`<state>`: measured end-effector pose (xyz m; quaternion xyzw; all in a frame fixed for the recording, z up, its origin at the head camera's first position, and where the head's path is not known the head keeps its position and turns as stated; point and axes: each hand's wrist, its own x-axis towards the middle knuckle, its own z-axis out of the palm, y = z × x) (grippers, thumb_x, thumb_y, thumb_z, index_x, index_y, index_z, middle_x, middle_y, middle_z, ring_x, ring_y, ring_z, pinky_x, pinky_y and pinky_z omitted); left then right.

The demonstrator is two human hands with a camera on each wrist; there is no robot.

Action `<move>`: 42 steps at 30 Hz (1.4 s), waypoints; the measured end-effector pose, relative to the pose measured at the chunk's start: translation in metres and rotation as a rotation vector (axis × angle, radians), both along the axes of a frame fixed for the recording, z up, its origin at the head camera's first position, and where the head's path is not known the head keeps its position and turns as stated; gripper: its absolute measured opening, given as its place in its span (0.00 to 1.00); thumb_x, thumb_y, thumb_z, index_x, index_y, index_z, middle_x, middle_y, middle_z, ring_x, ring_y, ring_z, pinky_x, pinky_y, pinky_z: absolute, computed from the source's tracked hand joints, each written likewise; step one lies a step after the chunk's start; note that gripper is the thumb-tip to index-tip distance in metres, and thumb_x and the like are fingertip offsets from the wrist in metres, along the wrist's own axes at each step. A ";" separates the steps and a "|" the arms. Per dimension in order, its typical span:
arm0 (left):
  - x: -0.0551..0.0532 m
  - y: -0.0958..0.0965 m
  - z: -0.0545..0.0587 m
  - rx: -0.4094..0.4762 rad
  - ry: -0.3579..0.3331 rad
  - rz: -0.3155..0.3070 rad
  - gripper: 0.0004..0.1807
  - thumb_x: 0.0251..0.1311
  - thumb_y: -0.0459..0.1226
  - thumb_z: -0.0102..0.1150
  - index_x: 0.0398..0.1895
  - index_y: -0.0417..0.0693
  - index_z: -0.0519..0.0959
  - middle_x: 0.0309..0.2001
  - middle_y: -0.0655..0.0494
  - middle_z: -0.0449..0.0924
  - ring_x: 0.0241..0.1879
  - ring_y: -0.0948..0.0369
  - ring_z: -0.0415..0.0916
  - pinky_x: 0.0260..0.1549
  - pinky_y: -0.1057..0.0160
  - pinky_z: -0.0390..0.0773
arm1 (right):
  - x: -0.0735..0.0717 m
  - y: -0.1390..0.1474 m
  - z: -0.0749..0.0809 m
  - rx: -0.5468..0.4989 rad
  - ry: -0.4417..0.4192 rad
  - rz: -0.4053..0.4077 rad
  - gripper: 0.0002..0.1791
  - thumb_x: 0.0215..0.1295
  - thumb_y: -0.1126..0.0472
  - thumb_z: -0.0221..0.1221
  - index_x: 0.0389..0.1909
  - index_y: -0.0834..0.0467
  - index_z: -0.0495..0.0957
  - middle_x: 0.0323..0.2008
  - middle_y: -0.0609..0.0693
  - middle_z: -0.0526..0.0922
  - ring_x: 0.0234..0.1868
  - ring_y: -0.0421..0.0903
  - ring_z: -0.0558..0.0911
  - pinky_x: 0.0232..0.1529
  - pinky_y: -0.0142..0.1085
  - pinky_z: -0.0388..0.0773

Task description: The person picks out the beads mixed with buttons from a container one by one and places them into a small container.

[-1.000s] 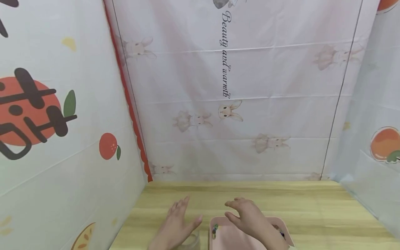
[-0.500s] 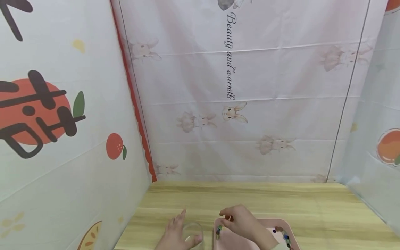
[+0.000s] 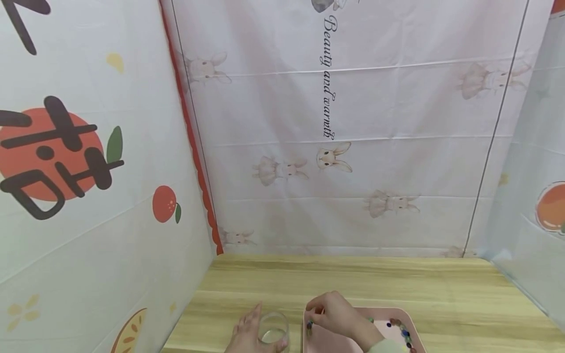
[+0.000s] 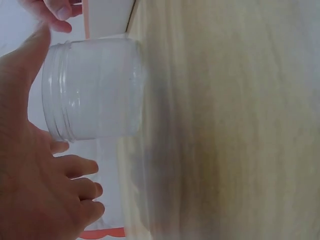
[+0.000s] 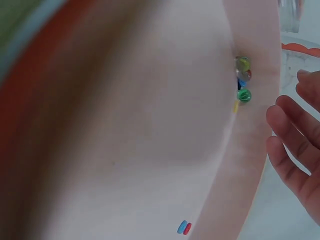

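Note:
A clear, wide-mouthed jar (image 3: 273,323) stands upright on the wooden table. My left hand (image 3: 247,333) is beside it; in the left wrist view the jar (image 4: 95,90) lies between the thumb and the loosely bent fingers, with nothing inside it. My right hand (image 3: 333,314) is over the left side of a pink tray (image 3: 384,312). Its fingers point down toward a small cluster of glass marbles (image 3: 310,325) along the tray wall. Seen from the right wrist, the thumb and fingers are apart with nothing between them, beside the green and clear marbles (image 5: 243,75).
More dark and coloured marbles (image 3: 403,333) line the tray's right side. Small blue and red pieces (image 5: 184,227) lie on the tray floor. Printed cloth walls (image 3: 282,122) enclose the wood-grain table (image 3: 353,274) at the back and both sides.
Both hands have come down from above the table: the left beside the jar, the right over the tray's left edge, its fingers turning downward. The view has shifted slightly.

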<state>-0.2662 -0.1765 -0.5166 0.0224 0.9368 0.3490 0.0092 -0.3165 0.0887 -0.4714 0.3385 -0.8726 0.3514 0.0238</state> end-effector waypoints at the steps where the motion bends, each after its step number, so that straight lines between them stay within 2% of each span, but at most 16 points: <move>1: 0.000 0.001 -0.001 -0.006 0.010 0.004 0.66 0.43 0.72 0.65 0.78 0.43 0.52 0.74 0.36 0.57 0.69 0.24 0.49 0.55 0.20 0.56 | 0.000 -0.001 -0.001 -0.002 -0.013 0.004 0.09 0.64 0.60 0.65 0.42 0.59 0.87 0.29 0.41 0.85 0.25 0.29 0.76 0.25 0.25 0.76; 5: 0.000 0.002 -0.005 -0.028 0.048 0.018 0.66 0.43 0.74 0.63 0.77 0.43 0.53 0.73 0.35 0.59 0.70 0.28 0.51 0.59 0.22 0.55 | 0.001 -0.004 -0.004 0.035 -0.037 0.034 0.06 0.62 0.61 0.67 0.39 0.56 0.88 0.27 0.39 0.85 0.22 0.28 0.75 0.23 0.25 0.75; 10: 0.000 0.002 -0.010 -0.063 0.118 0.002 0.65 0.45 0.75 0.59 0.77 0.43 0.54 0.72 0.32 0.60 0.70 0.29 0.53 0.63 0.24 0.52 | 0.001 -0.007 -0.010 0.162 0.043 0.064 0.08 0.55 0.66 0.68 0.31 0.47 0.86 0.27 0.35 0.85 0.24 0.27 0.75 0.24 0.23 0.75; 13: 0.000 0.003 -0.012 -0.084 0.160 -0.004 0.63 0.48 0.75 0.56 0.77 0.42 0.54 0.71 0.29 0.59 0.70 0.28 0.52 0.65 0.26 0.49 | 0.000 -0.008 -0.014 0.202 0.081 0.058 0.10 0.51 0.67 0.70 0.28 0.47 0.85 0.27 0.35 0.84 0.27 0.27 0.75 0.25 0.23 0.74; 16: 0.001 0.004 -0.013 -0.100 0.173 0.011 0.61 0.50 0.75 0.54 0.77 0.43 0.55 0.71 0.26 0.57 0.71 0.27 0.49 0.67 0.26 0.47 | -0.001 -0.007 -0.016 0.219 0.089 0.043 0.10 0.49 0.66 0.70 0.29 0.47 0.86 0.28 0.35 0.84 0.27 0.28 0.76 0.26 0.24 0.74; 24: 0.004 0.005 -0.014 -0.129 0.187 0.052 0.61 0.50 0.76 0.53 0.76 0.44 0.56 0.70 0.21 0.55 0.71 0.26 0.48 0.68 0.27 0.46 | 0.001 -0.004 -0.022 0.162 0.089 0.066 0.13 0.52 0.69 0.67 0.31 0.47 0.88 0.33 0.40 0.88 0.32 0.31 0.82 0.31 0.24 0.78; 27: 0.004 0.005 -0.014 -0.131 0.179 0.063 0.61 0.48 0.76 0.53 0.76 0.44 0.57 0.70 0.22 0.55 0.72 0.27 0.47 0.68 0.28 0.45 | 0.003 -0.003 -0.023 0.148 0.081 0.063 0.14 0.52 0.70 0.66 0.31 0.46 0.88 0.33 0.40 0.88 0.31 0.30 0.81 0.30 0.23 0.77; 30: 0.004 0.006 -0.015 -0.131 0.170 0.079 0.62 0.46 0.77 0.54 0.76 0.45 0.58 0.71 0.22 0.55 0.72 0.27 0.47 0.68 0.28 0.44 | 0.005 -0.004 -0.024 0.137 0.096 0.057 0.13 0.51 0.70 0.65 0.29 0.46 0.88 0.29 0.38 0.87 0.24 0.25 0.75 0.25 0.20 0.74; 34: 0.004 0.007 -0.016 -0.135 0.170 0.097 0.62 0.45 0.77 0.55 0.76 0.46 0.58 0.71 0.23 0.55 0.72 0.28 0.47 0.69 0.29 0.44 | 0.007 -0.006 -0.026 0.118 0.116 0.064 0.12 0.49 0.70 0.64 0.20 0.48 0.84 0.15 0.34 0.77 0.13 0.21 0.59 0.13 0.18 0.58; 37: 0.004 0.007 -0.016 -0.135 0.174 0.101 0.62 0.45 0.77 0.55 0.76 0.46 0.59 0.71 0.24 0.55 0.72 0.29 0.48 0.69 0.29 0.44 | 0.008 -0.007 -0.027 0.102 0.089 0.065 0.12 0.51 0.69 0.63 0.20 0.47 0.85 0.11 0.33 0.72 0.10 0.22 0.54 0.10 0.19 0.52; 42: 0.004 0.008 -0.015 -0.137 0.174 0.103 0.62 0.46 0.77 0.54 0.76 0.46 0.59 0.72 0.25 0.55 0.73 0.29 0.47 0.69 0.29 0.43 | 0.008 -0.009 -0.029 0.115 0.120 0.048 0.12 0.51 0.68 0.64 0.25 0.46 0.88 0.13 0.33 0.77 0.11 0.22 0.58 0.11 0.20 0.61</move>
